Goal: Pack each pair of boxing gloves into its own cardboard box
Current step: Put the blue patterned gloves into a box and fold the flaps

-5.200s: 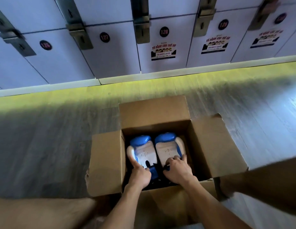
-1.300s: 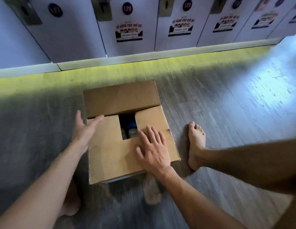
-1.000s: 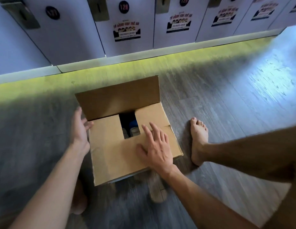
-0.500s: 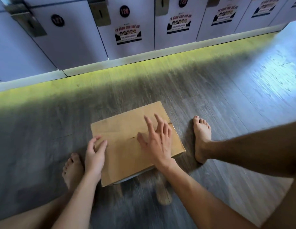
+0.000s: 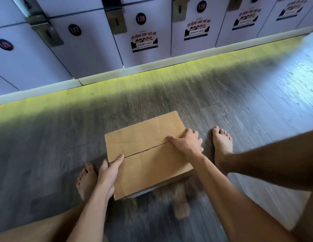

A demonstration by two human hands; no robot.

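Now I am gripping the closed cardboard box (image 5: pixel 148 151) on the floor (image 5: pixel 222 95), with my left hand (image 5: pixel 108 170) and right hand (image 5: pixel 186 143) curling over its opposite edges. This box is looking finished; the gloves are not showing, so I cannot judge the remaining pairs.

Box (image 5: pixel 148 147) – plain tan cardboard, thin dark seam line across the top. Floor (image 5: pixel 47 137): grey wood-grain planks, paler bluish sheen at far right. Band (image 5: pixel 152 79) of yellow-green along the floor's edge by the plinth (image 5: pixel 187 58), which is off-white. Lockers (image 5: pixel 92 49): pale lilac-blue w/ dark gaps btwn doors. Tags (image 5: pixel 74 29) – round, black, reddish nos. 127, 128. Latches (image 5: pixel 116 21): dull brass-olive. Stickers (image 5: pixel 144 42): white bkgd, red lettering, black block w/ small cartoon heads.
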